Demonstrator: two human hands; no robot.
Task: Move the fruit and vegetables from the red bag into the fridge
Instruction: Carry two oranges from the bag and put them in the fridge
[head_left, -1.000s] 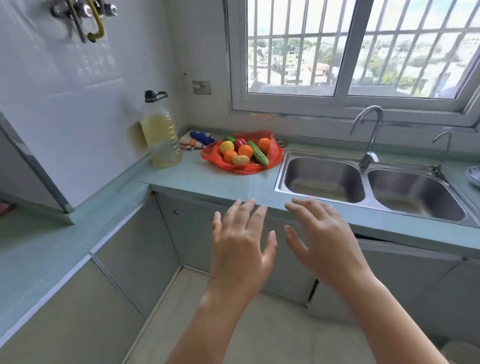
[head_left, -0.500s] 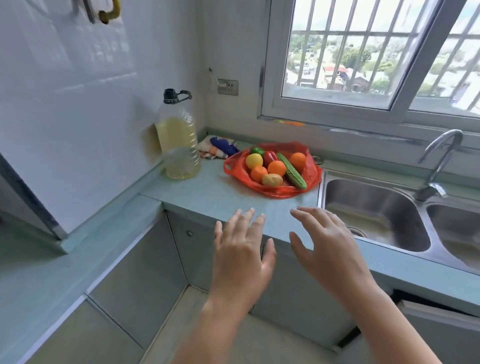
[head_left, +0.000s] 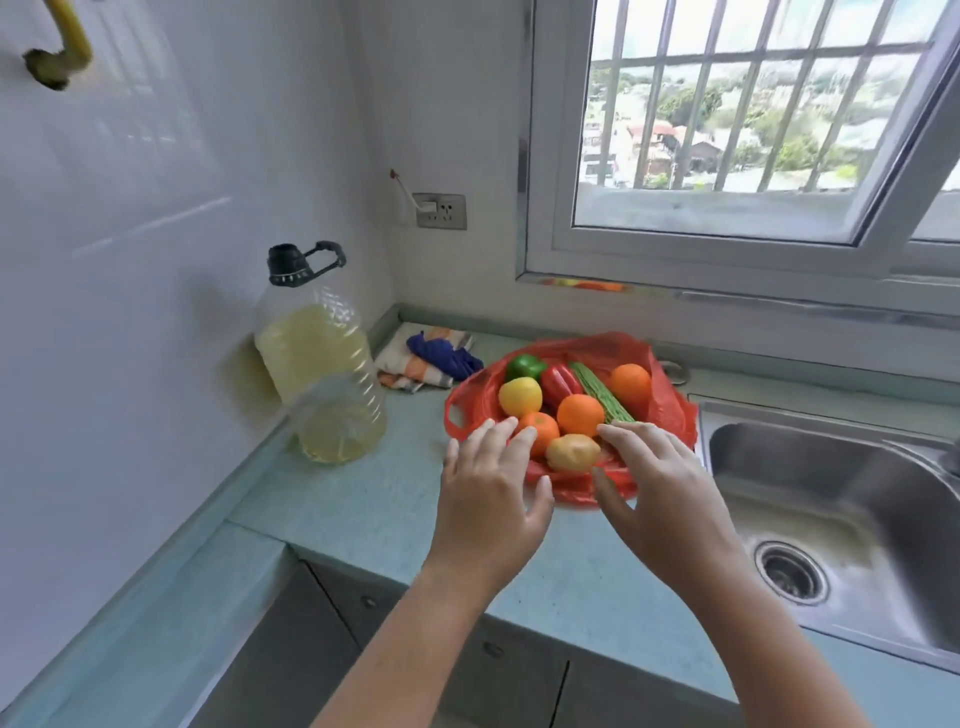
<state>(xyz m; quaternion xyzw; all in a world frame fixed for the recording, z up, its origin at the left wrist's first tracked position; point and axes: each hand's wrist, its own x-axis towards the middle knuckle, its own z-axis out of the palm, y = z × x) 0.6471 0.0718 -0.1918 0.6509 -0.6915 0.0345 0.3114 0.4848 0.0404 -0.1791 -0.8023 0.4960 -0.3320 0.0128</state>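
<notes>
An open red bag (head_left: 670, 410) lies on the pale green counter under the window. In it I see a yellow fruit (head_left: 520, 396), a green pepper (head_left: 524, 366), a red pepper (head_left: 560, 383), a long green vegetable (head_left: 602, 397), three oranges (head_left: 581, 414) and a potato (head_left: 571, 453) at the front. My left hand (head_left: 493, 499) hovers open over the bag's front left rim, fingertips near the front orange. My right hand (head_left: 660, 493) is open over the front right rim, beside the potato. Neither hand holds anything. No fridge is in view.
A big oil bottle (head_left: 324, 374) stands left of the bag against the tiled wall. A folded cloth (head_left: 426, 358) lies in the corner. A steel sink (head_left: 831, 499) lies right of the bag. Cabinet doors (head_left: 519, 670) run below the counter.
The view has closed in on the counter. Both open hands have moved forward from the counter's front edge to the bag's front rim.
</notes>
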